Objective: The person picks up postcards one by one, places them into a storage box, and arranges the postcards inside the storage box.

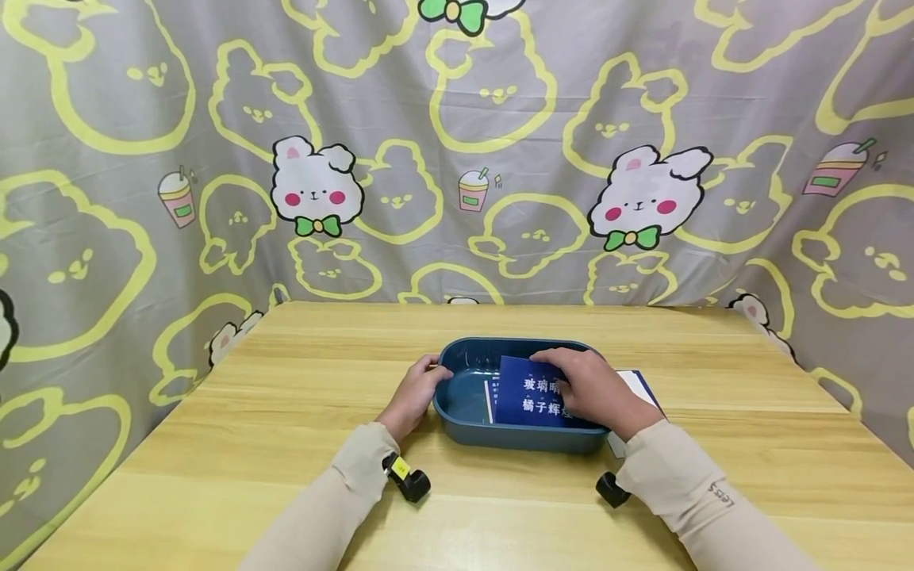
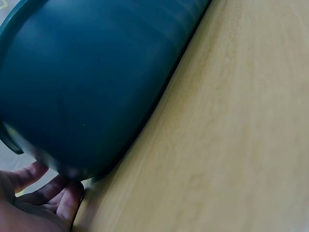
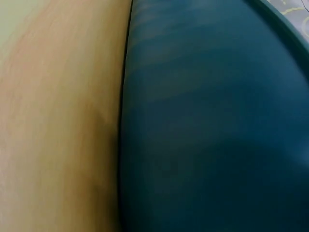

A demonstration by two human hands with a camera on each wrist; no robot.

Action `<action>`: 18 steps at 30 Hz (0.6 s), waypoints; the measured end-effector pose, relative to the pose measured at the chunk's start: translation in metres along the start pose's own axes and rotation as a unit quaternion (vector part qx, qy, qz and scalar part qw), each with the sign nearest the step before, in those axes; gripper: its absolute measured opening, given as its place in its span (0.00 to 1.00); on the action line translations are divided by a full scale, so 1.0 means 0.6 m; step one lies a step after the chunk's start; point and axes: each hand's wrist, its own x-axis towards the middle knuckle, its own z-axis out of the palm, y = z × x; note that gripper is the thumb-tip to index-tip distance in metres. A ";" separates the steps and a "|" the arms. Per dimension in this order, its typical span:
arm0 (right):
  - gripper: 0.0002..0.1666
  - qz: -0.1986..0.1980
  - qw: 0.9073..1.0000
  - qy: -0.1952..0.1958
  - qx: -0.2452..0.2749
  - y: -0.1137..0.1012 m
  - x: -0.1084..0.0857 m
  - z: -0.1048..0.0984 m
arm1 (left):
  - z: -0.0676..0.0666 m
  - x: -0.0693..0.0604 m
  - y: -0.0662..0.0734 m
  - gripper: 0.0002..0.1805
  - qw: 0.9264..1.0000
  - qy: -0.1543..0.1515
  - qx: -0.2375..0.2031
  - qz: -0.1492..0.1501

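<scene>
A dark blue plastic basin (image 1: 524, 438), rounded at its ends, stands on the table. My left hand (image 1: 416, 392) grips its left end, thumb over the rim and fingers outside. The left wrist view shows fingertips of the left hand (image 2: 46, 198) against the basin's outer wall (image 2: 96, 87). Over the inside of the basin, my right hand (image 1: 596, 388) holds a dark blue card (image 1: 524, 396) printed with white Chinese characters. Part of another white-edged card (image 1: 489, 400) shows behind it. In the right wrist view the basin's side (image 3: 207, 111) fills much of the picture; the hand is out of sight.
Beyond the basin's right end, partly behind my right arm, lie white and blue cards or papers (image 1: 639, 386). The wooden table (image 1: 300, 365) meets a patterned grey curtain (image 1: 400, 174) at the back. Black wrist cameras (image 1: 410, 480) hang under both forearms.
</scene>
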 end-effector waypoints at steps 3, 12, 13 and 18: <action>0.31 -0.008 1.000 -0.019 -0.007 0.000 0.002 0.001 | 0.000 -0.001 0.000 0.18 1.000 0.003 0.002 -0.001; 0.40 -0.010 0.998 -0.053 -0.036 0.005 0.001 0.003 | 0.000 0.001 -0.001 0.18 1.000 0.004 0.011 -0.001; 0.40 -0.009 0.998 -0.056 -0.036 0.005 0.001 0.002 | 0.000 0.001 -0.001 0.19 1.000 0.004 0.013 -0.001; 0.43 -0.004 0.996 -0.077 -0.041 0.002 0.002 0.000 | 0.000 0.000 0.000 0.19 1.000 0.005 0.015 0.002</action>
